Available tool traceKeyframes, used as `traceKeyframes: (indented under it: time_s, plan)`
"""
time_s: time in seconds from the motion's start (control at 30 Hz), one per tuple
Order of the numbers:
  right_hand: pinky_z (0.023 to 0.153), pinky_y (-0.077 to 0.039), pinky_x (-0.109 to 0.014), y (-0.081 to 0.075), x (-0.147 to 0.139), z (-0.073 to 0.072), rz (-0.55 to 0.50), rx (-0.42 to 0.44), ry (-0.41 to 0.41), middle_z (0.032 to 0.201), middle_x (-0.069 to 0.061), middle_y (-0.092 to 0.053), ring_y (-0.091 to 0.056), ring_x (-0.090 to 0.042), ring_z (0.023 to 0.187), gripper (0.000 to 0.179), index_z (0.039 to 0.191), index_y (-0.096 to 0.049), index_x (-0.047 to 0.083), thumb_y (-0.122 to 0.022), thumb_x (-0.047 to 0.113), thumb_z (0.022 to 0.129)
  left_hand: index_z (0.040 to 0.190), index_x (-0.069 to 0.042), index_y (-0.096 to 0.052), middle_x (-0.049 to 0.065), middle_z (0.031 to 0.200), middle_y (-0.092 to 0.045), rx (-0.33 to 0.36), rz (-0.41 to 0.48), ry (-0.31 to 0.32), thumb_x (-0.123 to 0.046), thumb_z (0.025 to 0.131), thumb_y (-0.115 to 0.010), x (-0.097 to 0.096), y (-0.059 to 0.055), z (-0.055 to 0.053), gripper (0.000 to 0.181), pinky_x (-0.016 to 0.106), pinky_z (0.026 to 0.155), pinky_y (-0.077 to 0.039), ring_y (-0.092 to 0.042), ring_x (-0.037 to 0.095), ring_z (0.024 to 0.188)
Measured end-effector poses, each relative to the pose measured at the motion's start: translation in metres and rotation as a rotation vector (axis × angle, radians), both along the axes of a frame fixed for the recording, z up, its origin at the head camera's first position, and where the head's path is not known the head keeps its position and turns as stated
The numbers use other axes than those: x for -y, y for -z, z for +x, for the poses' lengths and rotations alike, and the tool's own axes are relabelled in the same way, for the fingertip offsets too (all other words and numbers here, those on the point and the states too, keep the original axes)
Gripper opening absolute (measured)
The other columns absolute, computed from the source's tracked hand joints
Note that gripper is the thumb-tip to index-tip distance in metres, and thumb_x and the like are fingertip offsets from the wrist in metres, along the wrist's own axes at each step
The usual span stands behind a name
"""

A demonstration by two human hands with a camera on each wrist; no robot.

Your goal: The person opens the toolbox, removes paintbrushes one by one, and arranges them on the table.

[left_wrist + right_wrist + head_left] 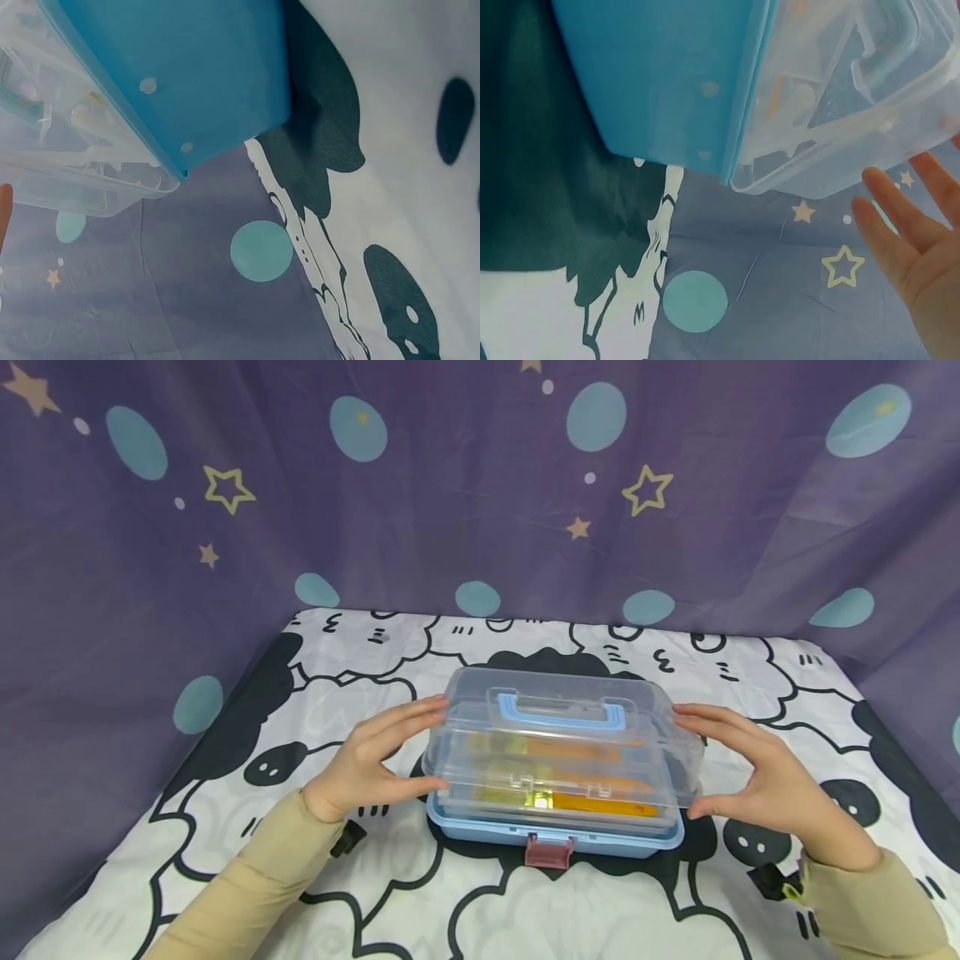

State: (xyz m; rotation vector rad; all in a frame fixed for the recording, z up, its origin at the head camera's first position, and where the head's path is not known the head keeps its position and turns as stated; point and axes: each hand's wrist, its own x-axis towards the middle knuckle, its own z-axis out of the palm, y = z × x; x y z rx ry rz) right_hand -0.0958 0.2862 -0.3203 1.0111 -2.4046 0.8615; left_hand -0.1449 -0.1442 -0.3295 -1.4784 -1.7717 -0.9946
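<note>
Storage box [487,832] sits centrally before us on the sheep-print cloth [600,910]. Our left hand [360,770] and right hand [772,787], fingers spread wide and nearly straight, flank its clear lid [472,689] without clasping it.

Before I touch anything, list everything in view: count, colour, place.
box base: one, light blue, centre
lid: one, clear, above the base
handle: one, blue, on the lid
latch: one, dull pink, base's front
slender items: three or more, yellow-orange, inside, blurred
sheet: one, white with black print, underneath
curtain: one, purple with stars and spots, behind
small pieces: two, black, left and right foreground
sleeves: two, beige, lower left and right
left hand: one, bare, fingers at lid's left end
right hand: one, bare, fingers at lid's right end
</note>
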Motion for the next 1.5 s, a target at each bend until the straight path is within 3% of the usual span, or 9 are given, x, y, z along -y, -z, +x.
traceKeyframes:
  time_s: [0.1,0.27,0.33,0.47,0.57,1.03,1.3,1.4,1.5]
  plan:
    - [0.099,-0.028,-0.005,0.001,-0.001,0.0,0.032,-0.006,0.001,0.141,0.007,-0.044,-0.038,0.007,0.125,0.102,0.13,-0.056,0.002,-0.097,0.019,0.038,0.118,0.011,-0.06,0.025,0.122,-0.059,0.006,0.004,0.003,-0.031,0.079,-0.078,0.0,-0.001,0.0,0.06,0.03,0.101,-0.042,-0.053,0.026,0.123]
    - [0.099,-0.03,-0.006,0.003,-0.001,-0.004,0.024,-0.034,-0.038,0.142,0.0,-0.045,-0.039,0.004,0.128,0.088,0.13,-0.054,-0.001,-0.092,0.029,0.057,0.12,0.01,-0.059,0.025,0.124,-0.058,0.052,0.005,-0.018,-0.033,0.08,-0.076,0.0,-0.003,0.0,0.062,0.03,0.102,-0.042,-0.052,0.024,0.124]
    - [0.099,-0.031,-0.007,0.004,-0.002,-0.006,0.001,-0.033,-0.049,0.143,-0.001,-0.045,-0.039,0.002,0.129,0.088,0.13,-0.053,-0.003,-0.093,0.024,0.056,0.122,0.009,-0.058,0.024,0.125,-0.057,0.081,0.0,-0.033,-0.035,0.08,-0.075,0.001,-0.003,0.001,0.063,0.029,0.102,-0.042,-0.052,0.022,0.124]
    - [0.098,-0.031,-0.007,0.004,-0.003,-0.009,-0.026,-0.023,-0.035,0.144,0.001,-0.044,-0.038,0.001,0.13,0.099,0.131,-0.052,-0.003,-0.092,-0.001,0.04,0.127,0.005,-0.054,0.022,0.129,-0.054,0.148,-0.011,-0.052,-0.036,0.082,-0.072,0.002,-0.003,0.001,0.064,0.027,0.1,-0.043,-0.05,0.021,0.125]
    - [0.098,-0.031,-0.007,0.003,-0.003,-0.009,-0.035,-0.013,-0.011,0.144,0.004,-0.044,-0.038,0.001,0.13,0.101,0.131,-0.052,-0.002,-0.091,-0.005,0.038,0.129,0.005,-0.052,0.024,0.128,-0.052,0.173,-0.009,-0.053,-0.036,0.083,-0.071,0.002,-0.003,0.001,0.065,0.027,0.098,-0.045,-0.05,0.021,0.124]
    - [0.097,-0.032,-0.006,-0.001,-0.003,-0.011,-0.056,-0.014,0.019,0.142,0.008,-0.045,-0.04,0.002,0.128,0.102,0.132,-0.052,-0.001,-0.091,-0.006,0.038,0.128,0.006,-0.052,0.022,0.131,-0.048,0.309,0.018,-0.065,-0.035,0.083,-0.071,0.0,-0.001,0.0,0.064,0.029,0.097,-0.046,-0.048,0.017,0.124]
    - [0.094,-0.034,-0.007,-0.006,-0.001,-0.017,-0.075,-0.006,0.026,0.139,0.011,-0.048,-0.047,0.005,0.116,0.097,0.134,-0.051,0.0,-0.087,-0.007,0.045,0.128,0.009,-0.051,0.027,0.13,-0.047,0.39,0.115,-0.034,-0.03,0.082,-0.07,-0.004,-0.001,-0.004,0.064,0.032,0.095,-0.048,-0.048,0.015,0.125]
    - [0.093,-0.034,-0.007,-0.009,0.0,-0.018,-0.075,0.006,0.04,0.138,0.015,-0.048,-0.048,0.007,0.112,0.095,0.136,-0.049,0.001,-0.085,-0.008,0.049,0.127,0.011,-0.051,0.021,0.132,-0.049,0.422,0.154,-0.018,-0.026,0.082,-0.071,-0.005,0.0,-0.006,0.062,0.032,0.094,-0.048,-0.049,0.016,0.124]
    - [0.093,-0.034,-0.006,-0.011,0.001,-0.02,-0.072,0.019,0.057,0.137,0.018,-0.048,-0.048,0.009,0.11,0.092,0.138,-0.047,0.002,-0.083,-0.007,0.054,0.127,0.012,-0.05,0.015,0.133,-0.049,0.463,0.177,-0.007,-0.007,0.082,-0.073,-0.005,0.0,-0.008,0.053,0.033,0.093,-0.049,-0.048,0.017,0.124]
